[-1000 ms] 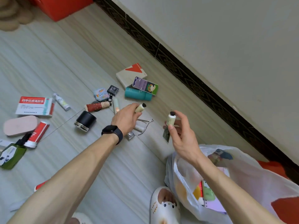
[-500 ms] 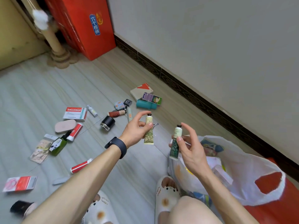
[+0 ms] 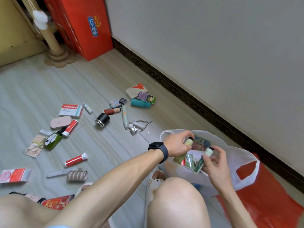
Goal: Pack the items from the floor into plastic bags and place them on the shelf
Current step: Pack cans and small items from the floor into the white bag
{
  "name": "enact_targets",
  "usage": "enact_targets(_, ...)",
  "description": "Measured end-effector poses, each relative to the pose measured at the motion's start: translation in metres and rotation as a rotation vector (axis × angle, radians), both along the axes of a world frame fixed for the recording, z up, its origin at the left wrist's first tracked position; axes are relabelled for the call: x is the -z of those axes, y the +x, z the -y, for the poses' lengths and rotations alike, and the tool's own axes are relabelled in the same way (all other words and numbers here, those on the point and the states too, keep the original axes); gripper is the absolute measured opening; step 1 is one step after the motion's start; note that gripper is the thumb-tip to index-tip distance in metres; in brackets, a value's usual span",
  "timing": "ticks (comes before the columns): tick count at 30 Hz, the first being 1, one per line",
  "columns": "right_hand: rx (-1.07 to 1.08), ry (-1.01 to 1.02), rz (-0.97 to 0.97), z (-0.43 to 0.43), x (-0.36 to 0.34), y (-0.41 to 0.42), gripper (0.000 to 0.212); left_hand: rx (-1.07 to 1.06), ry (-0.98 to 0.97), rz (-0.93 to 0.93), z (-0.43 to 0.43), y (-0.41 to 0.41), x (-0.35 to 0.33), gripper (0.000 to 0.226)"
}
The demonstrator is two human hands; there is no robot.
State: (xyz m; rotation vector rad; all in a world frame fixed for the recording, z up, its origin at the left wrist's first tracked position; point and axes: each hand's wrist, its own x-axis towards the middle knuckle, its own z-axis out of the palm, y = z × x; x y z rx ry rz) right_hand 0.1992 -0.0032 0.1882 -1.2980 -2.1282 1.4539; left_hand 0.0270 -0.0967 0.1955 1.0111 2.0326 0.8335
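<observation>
The person wears a dark wristwatch [image 3: 158, 148] on the left wrist and white holed clogs [image 3: 154, 179].

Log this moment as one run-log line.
step: bagging | left hand: holds pale tube at white bag mouth | right hand: holds green tube there | floor: black jar, more unpacked

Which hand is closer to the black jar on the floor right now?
Left. The left hand, holding a pale tube over the white bag, is to the right of the black jar. The right hand, holding a green tube, is farther right, over the same bag.
</observation>
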Motion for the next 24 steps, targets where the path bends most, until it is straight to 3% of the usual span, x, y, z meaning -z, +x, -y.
enact_targets(5, 0.087, -0.019, 0.015, -0.023, -0.01, 0.006, 0.037, 0.054, -0.068, -0.075, -0.041, 0.015, 0.01, 0.04)
enact_targets(11, 0.255, 0.105, -0.022, -0.06, -0.015, 0.002, 0.034, -0.186, -0.027, -0.126, -0.045, 0.002, 0.034, 0.033)
enact_targets(14, 0.129, 0.146, 0.131, -0.063, -0.004, -0.002, 0.035, -0.115, -0.034, -0.148, -0.043, 0.005, 0.044, 0.035)
enact_targets(19, -0.204, 0.187, 0.42, -0.047, 0.03, -0.008, 0.039, 0.234, -0.251, -0.19, -0.038, 0.025, 0.052, 0.039)
enact_targets(24, -0.391, 0.368, 0.679, -0.047, 0.043, -0.012, 0.032, 0.201, -0.261, -0.246, -0.029, 0.017, 0.037, 0.034)
